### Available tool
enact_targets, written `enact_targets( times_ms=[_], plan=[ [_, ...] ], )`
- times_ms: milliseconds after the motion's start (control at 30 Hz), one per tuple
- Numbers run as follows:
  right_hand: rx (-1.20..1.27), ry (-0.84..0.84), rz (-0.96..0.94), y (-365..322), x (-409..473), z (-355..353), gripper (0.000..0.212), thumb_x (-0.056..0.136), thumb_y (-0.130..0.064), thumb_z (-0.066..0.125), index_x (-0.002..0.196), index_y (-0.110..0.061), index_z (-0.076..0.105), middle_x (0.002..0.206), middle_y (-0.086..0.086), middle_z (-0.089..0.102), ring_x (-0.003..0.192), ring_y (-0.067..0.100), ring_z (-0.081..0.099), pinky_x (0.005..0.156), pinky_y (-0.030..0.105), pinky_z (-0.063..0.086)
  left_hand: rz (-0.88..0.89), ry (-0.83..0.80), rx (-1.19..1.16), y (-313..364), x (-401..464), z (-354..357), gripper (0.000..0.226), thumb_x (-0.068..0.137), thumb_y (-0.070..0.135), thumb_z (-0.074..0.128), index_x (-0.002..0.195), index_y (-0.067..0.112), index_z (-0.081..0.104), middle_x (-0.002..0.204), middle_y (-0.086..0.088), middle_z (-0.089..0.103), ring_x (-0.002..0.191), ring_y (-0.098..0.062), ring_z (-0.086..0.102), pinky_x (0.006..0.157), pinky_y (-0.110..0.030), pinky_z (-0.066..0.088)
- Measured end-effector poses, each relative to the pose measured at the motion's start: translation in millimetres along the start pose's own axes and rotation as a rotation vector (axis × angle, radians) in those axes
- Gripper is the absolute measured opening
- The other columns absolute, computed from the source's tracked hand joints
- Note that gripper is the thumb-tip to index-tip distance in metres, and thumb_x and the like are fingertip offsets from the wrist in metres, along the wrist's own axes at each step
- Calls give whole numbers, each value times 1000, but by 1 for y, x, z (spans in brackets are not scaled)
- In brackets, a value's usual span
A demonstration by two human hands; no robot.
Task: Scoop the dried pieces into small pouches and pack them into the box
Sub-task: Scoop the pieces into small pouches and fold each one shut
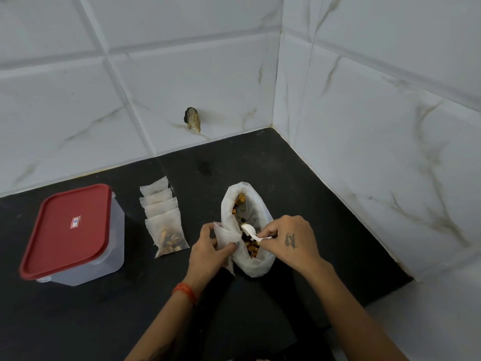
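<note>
Scooping step in hand, centre of frame. Right hand (287,241): pinching handle of white spoon (251,231), bowl turned toward the small pouch. Left hand (208,252): fingers curled round small pouch (225,234), holding its mouth against rim of large bag (248,227). Large bag: open, standing on black surface (299,178), dried pieces (239,200) visible inside, orange and dark. Filled pouches (164,217): overlapping row, left of bag, nearest one showing dried pieces through its wall. Box (75,235): lower left of frame, clear walls, red lid (67,230) on, well apart from the hands.

Handling note, as judgement: best done by keeping pouch mouth spread and low beside the bag rim, tipping spoon slowly so nothing spills onto surface; lid needs removing before packing.

Surroundings: white marbled wall tiles (182,74) meeting in a corner, upper right of frame; small dark hole or fitting (193,119) in wall, upper centre.
</note>
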State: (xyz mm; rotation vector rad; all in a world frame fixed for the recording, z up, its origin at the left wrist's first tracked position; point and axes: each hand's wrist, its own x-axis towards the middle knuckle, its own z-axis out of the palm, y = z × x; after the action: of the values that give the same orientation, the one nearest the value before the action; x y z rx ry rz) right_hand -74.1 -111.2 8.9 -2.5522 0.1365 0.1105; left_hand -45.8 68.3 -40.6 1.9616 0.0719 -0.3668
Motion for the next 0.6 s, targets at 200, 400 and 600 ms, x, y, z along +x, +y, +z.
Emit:
enact_targets(
  times_ms=[200,400,600],
  plan=[
    [-179,-3,0,-4,-2,6,17,84,-27,64,97,-27,75,87,-6,73,79,10,65,72,22,53,-5,0,20,-1,2,0,49,80,20,72,114,33,39,97,6,66,88,-7,64,67,-20,50],
    [-35,-40,31,-1,3,8,13,78,-21,70,89,-24,77,85,-7,74,80,8,67,76,23,54,-17,7,11,0,3,2,48,81,15,70,113,31,39,95,4,65,84,-8,65,65,-21,51],
    [176,-45,73,9,4,7,13,74,-15,73,85,-21,78,82,-10,74,75,3,65,71,15,51,-133,19,-268,3,5,4,48,80,1,66,118,22,46,104,-7,62,90,-17,64,65,-26,52]
  ],
)
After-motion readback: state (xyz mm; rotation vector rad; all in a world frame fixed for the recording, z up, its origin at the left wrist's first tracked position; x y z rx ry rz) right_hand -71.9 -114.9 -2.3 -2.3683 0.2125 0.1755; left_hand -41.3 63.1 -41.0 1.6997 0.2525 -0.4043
